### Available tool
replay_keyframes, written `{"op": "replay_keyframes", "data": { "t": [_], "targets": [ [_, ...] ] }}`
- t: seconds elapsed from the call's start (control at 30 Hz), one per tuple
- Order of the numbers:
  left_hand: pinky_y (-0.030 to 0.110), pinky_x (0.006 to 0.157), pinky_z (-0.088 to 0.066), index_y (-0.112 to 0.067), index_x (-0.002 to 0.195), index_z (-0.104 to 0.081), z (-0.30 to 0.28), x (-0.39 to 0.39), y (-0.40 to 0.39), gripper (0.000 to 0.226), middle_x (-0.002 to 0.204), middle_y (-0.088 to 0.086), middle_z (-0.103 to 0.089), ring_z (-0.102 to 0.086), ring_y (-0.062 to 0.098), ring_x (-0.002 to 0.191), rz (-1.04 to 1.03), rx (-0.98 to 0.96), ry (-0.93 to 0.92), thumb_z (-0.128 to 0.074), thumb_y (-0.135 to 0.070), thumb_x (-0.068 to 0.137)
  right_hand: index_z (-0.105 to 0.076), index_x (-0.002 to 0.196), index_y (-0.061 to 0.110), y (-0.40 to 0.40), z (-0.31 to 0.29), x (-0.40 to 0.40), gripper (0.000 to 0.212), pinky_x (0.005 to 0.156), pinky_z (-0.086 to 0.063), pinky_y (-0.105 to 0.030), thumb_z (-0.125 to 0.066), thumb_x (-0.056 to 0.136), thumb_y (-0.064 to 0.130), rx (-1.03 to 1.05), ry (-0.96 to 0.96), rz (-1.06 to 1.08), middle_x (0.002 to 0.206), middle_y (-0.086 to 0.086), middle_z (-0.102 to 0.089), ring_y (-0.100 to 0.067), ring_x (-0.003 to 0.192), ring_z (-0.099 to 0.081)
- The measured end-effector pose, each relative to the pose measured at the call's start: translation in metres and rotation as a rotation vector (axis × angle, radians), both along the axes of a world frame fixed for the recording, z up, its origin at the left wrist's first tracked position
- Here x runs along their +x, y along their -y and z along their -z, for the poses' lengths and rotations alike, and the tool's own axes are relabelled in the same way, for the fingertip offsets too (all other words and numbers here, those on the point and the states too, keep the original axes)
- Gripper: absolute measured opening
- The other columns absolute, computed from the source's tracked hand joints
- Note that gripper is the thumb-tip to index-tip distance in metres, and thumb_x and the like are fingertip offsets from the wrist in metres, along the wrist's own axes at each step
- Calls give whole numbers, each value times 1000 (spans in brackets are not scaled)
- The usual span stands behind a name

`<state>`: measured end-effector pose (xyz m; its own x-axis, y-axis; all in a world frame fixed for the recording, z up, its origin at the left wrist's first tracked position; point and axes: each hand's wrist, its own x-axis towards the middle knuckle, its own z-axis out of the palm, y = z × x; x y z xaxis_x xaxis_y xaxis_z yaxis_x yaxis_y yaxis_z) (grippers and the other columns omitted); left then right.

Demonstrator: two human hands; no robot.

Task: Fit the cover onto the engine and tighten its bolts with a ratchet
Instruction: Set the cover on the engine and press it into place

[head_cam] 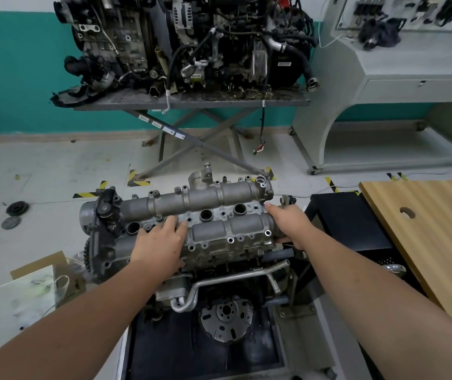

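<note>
The camshaft cover [192,215] sits on top of the engine [219,283], which is mounted on a stand. The left hand [159,245] lies palm-down on the cover's near left section, fingers extended. The right hand [290,223] grips the cover's right end, fingers curled around its edge.

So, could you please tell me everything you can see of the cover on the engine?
The cover is a long casting of dull grey metal with two rounded ridges running lengthwise, round wells between them and many empty bolt holes along its edges. It lies level on top of the engine. The left hand rests on its near side; the right hand grips its right end.
</note>
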<state>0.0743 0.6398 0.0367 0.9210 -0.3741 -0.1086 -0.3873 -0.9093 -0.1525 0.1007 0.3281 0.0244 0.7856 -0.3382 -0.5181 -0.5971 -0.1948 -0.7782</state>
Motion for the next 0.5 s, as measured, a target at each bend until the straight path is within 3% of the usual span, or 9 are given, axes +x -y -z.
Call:
{"op": "replay_keyframes", "data": {
  "t": [0.23,0.5],
  "targets": [
    [48,91,-49,-22,143,-30,2,1,-2,83,129,0,-37,-55,23,116,7,-2,2,-76,-51,80,-62,102,8,0,5,-3,45,60,-61,-43,-64,83,49,54,18,6,106,-15,-67,-33,90,-69],
    [48,90,-49,-22,143,-31,5,2,-3,82,128,0,-37,-55,22,117,16,6,7,-74,-53,80,-61,101,11,-2,6,-5,42,81,-59,-52,-59,87,51,11,54,-20,102,-14,-67,-33,93,-67]
  ]
}}
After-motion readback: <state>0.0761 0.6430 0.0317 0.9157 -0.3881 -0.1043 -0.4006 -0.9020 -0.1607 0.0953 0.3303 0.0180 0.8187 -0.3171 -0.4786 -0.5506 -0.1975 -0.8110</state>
